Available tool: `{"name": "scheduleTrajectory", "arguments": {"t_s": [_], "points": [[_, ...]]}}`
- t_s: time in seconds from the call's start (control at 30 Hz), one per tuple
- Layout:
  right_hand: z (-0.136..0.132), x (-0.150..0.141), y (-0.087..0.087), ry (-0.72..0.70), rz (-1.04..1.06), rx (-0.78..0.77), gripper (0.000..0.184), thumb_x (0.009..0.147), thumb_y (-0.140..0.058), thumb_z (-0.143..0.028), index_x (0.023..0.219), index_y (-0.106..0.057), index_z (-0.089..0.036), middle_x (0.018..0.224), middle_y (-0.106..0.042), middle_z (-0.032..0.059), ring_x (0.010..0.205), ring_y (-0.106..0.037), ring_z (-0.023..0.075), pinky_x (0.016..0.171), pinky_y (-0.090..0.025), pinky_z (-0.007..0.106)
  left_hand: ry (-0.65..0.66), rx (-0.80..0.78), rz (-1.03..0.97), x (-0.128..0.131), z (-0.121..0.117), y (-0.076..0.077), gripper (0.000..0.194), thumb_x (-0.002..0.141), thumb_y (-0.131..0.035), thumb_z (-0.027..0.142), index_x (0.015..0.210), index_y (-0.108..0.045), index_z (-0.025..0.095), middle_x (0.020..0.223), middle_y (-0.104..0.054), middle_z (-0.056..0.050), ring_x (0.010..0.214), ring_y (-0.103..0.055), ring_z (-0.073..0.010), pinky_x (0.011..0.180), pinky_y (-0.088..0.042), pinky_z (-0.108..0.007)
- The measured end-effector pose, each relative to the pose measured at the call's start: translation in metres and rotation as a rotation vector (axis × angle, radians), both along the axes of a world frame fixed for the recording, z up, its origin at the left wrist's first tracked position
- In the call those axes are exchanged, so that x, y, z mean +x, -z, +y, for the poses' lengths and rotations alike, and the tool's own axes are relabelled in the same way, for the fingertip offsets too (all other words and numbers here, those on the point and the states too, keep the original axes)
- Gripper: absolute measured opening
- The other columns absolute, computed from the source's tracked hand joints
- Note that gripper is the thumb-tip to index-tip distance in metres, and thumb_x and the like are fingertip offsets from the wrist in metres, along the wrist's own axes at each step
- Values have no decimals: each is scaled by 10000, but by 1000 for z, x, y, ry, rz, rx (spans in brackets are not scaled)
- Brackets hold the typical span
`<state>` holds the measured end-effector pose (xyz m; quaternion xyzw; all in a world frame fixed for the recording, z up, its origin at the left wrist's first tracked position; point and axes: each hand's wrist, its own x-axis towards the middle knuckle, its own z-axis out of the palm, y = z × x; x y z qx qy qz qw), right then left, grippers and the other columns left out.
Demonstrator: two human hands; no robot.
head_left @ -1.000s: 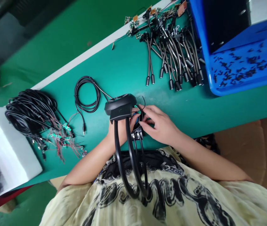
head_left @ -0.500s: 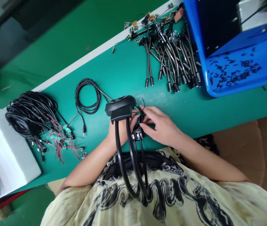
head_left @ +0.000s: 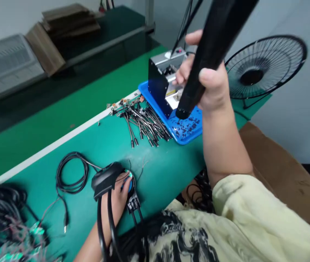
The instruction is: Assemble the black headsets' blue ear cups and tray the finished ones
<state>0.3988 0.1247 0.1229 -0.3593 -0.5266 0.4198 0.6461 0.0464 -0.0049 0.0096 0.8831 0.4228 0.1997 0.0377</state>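
A black pair of headphones (head_left: 106, 179) lies at the near edge of the green table, its doubled headband reaching toward my body. My left hand (head_left: 119, 191) is closed on the headphones at the opened ear cup (head_left: 131, 185), where a blue part, a bit of green circuit board and thin wires show. Raised high on the right, my right hand (head_left: 212, 87) grips a thick black cylindrical tool (head_left: 212, 40), shaped like an electric screwdriver. Its lower end points down left; its upper end runs out of view. A coiled black cable (head_left: 73, 173) leads to the headphones.
Several bendable metal stalks (head_left: 144, 125) lie beyond the headphones. A blue tray (head_left: 182, 140) holds a boxy machine (head_left: 159, 85) and small black parts. A wire-cage fan (head_left: 266, 67) stands at right. Bundled cables (head_left: 0, 207) with circuit boards lie at left; cardboard (head_left: 277, 174) at right.
My right hand has left the ear cup and risen to the upper right, taking hold of the black cylindrical tool. The view has swung up and right. My left hand stays on the headphones.
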Motion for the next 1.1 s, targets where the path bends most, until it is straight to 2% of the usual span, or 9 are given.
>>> {"name": "scheduleTrajectory", "arguments": {"t_s": [0.1, 0.2, 0.33, 0.47, 0.63, 0.77, 0.87, 0.93, 1.1], "points": [[15, 18, 18, 196, 46, 165, 441, 815, -567, -547, 1187, -456, -337, 750, -611, -56, 581, -574, 133, 540, -481, 296, 14, 37, 20, -4, 0, 5, 266, 986, -481, 318, 1014, -708, 183, 982, -754, -39, 889, -722, -206, 796, -570, -323], [32, 34, 37, 450, 13, 202, 396, 857, -559, -557, 1186, -429, -380, 635, -554, -90, 516, -468, 99, 504, -347, 269, 7, 25, 17, -8, -1, 9, 249, 975, -510, 339, 1054, -694, 189, 1024, -748, -32, 935, -713, -213, 838, -554, -343], [47, 44, 58, 432, -54, 149, 558, 836, -517, -672, 1281, -360, -375, 589, -500, -87, 572, -443, 120, 546, -329, 283, -13, -31, 13, -11, 0, 12, 226, 950, -559, 345, 1061, -696, 204, 1020, -750, -28, 932, -714, -212, 859, -551, -344], [36, 40, 57, 413, -134, 171, 416, 867, -499, -633, 1170, -414, -360, 567, -477, -100, 450, -378, 95, 457, -300, 264, -28, -53, -11, -6, 0, 8, 225, 944, -562, 341, 1039, -716, 207, 972, -758, -38, 886, -724, -217, 841, -566, -338], [-19, -26, 33, 222, 84, 136, 362, 880, -517, -559, 1163, -574, -341, 622, -553, -60, 429, -462, 101, 359, -329, 252, -64, -152, -17, 9, -5, -8, 213, 944, -565, 295, 1013, -716, 163, 986, -756, -67, 925, -720, -219, 863, -573, -322], [-65, -112, 31, -33, 379, 153, 250, 861, -624, -448, 1082, -634, -331, 1184, -609, -82, 523, -541, 63, 378, -446, 247, -126, -275, -79, 14, -8, -6, 194, 929, -593, 274, 1060, -694, 173, 1043, -745, -57, 1010, -697, -212, 942, -546, -353], [-88, -166, 48, -230, 415, 20, 501, 847, -608, -572, 1270, -474, -339, 806, -630, -52, 456, -509, 87, 370, -430, 227, -158, -286, -66, 12, -8, 1, 182, 927, -598, 273, 1057, -695, 190, 1023, -743, -53, 995, -692, -213, 924, -536, -354], [-93, -189, 64, -205, 364, -4, 663, 820, -595, -641, 1348, -374, -306, 632, -531, -68, 433, -477, 98, 390, -424, 230, -168, -275, -19, 10, -8, 4, 189, 932, -584, 282, 1055, -696, 192, 978, -741, -62, 943, -694, -229, 866, -540, -362], [-90, -203, 86, -110, 241, -10, 782, 782, -581, -686, 1392, -299, -287, 622, -507, -61, 447, -481, 122, 437, -452, 276, -143, -237, -4, 11, -6, 9, 207, 939, -561, 281, 1074, -685, 184, 974, -730, -80, 915, -679, -250, 831, -526, -375]]}}
